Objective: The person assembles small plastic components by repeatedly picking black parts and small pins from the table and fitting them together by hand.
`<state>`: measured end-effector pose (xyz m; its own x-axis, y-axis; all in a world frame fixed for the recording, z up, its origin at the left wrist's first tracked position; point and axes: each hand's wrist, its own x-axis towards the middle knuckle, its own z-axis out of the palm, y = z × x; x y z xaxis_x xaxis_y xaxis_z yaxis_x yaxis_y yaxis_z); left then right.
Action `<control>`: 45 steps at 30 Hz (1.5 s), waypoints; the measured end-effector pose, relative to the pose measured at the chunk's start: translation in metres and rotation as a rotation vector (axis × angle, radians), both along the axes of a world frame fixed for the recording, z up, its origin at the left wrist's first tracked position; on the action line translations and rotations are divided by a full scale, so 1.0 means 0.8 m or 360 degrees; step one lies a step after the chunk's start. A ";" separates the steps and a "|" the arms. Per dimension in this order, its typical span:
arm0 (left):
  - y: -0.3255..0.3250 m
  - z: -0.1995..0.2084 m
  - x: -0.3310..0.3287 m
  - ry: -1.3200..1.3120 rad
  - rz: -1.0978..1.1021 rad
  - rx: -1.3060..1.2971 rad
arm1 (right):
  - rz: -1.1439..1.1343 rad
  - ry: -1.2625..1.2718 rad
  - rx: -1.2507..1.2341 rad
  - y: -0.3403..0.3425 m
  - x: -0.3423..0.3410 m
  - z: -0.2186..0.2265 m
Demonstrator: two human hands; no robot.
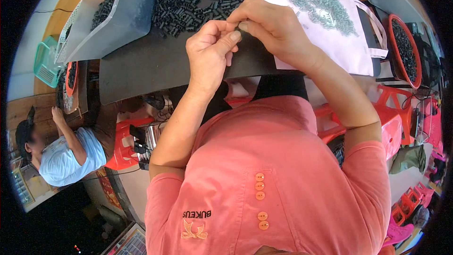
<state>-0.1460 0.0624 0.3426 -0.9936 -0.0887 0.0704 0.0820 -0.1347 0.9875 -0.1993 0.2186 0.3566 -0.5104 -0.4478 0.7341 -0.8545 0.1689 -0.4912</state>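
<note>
Over the near part of the dark table (pixel 141 68), my left hand (pixel 210 49) and my right hand (pixel 276 28) meet at the fingertips. Thumb and forefinger of each are pinched together, and a small dark piece seems to sit between them; it is too covered to name. Just beyond my hands spreads a heap of small black tube-like plastic parts (pixel 203 2). Under and beside my right forearm lies a pale pink cloth bag (pixel 337 54), with a pile of tiny thin metallic pieces (pixel 321 7) on top of it.
A translucent plastic bin (pixel 127 23) with black parts stands at the left. At the right is a red-rimmed basket (pixel 406 52) of black parts. Red plastic stools (pixel 389 123) stand behind. A co-worker in a light shirt (pixel 73 156) works at another table on the left.
</note>
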 end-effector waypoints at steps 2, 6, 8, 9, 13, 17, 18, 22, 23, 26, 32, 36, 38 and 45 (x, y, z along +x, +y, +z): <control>-0.001 -0.001 0.000 0.0002 -0.0003 0.0008 | 0.0002 0.0010 0.0016 0.000 0.000 -0.001; -0.002 -0.001 0.001 0.0003 -0.0018 -0.0016 | 0.0032 0.0087 0.0064 0.000 0.000 0.004; -0.003 0.000 0.001 -0.0002 -0.0018 -0.0043 | 0.0032 0.0153 0.0070 0.000 0.001 0.006; -0.003 0.000 0.002 -0.0023 -0.0027 -0.0007 | 0.0030 0.0222 0.0076 0.001 0.002 0.006; -0.003 0.004 0.004 -0.0071 -0.0039 0.0089 | -0.0025 0.0361 0.0046 -0.003 0.006 -0.002; -0.006 0.004 0.006 -0.0063 -0.0067 0.0069 | 0.0036 0.0541 0.0024 -0.006 0.003 -0.012; -0.006 0.005 0.006 -0.0076 -0.0058 0.0066 | 0.0062 0.0600 0.0036 -0.007 0.003 -0.010; -0.007 0.005 0.003 -0.0077 -0.0073 0.0181 | 0.0019 0.0321 0.0084 -0.007 0.007 -0.006; -0.008 0.005 0.002 -0.0068 -0.0069 0.0180 | -0.0001 0.0186 0.0050 -0.008 0.009 -0.004; -0.008 0.003 -0.001 -0.0024 -0.0081 0.0308 | -0.0055 0.0082 0.0016 -0.006 0.008 -0.007; -0.008 0.004 -0.002 0.0003 -0.0102 0.0359 | -0.0286 0.0375 0.0120 -0.006 0.008 -0.004; -0.005 0.009 -0.005 0.0020 -0.0122 0.0302 | -0.0363 0.0564 0.0124 -0.007 0.001 -0.011; -0.003 0.016 -0.003 0.0018 -0.0112 0.0252 | -0.0379 0.0612 0.0109 -0.006 0.001 -0.010; 0.009 0.017 0.001 -0.0041 -0.0112 0.0291 | -0.0450 0.0657 0.0197 -0.007 0.013 -0.011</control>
